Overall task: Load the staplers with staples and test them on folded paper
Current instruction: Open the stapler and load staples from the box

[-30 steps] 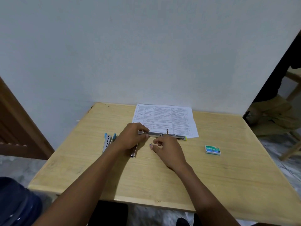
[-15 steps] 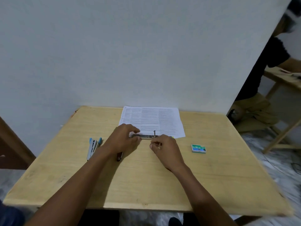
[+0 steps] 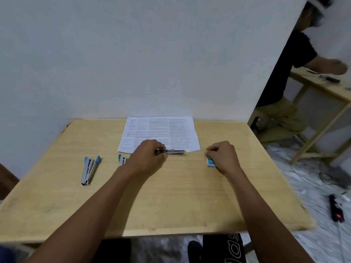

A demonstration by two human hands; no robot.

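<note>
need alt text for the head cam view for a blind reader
A person's left hand grips an opened silver metal stapler on a light wooden table, the right hand curled over a small green staple box. A printed white sheet lies behind; a blue-tipped stapler lies left.

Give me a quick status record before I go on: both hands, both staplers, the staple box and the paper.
left hand: grips the open stapler, its metal magazine pointing right
right hand: fingers curled, over the staple box; grip unclear
second stapler: lies on the table, left side, untouched
paper: flat and unfolded at the far edge
staples in magazine: cannot tell
</note>
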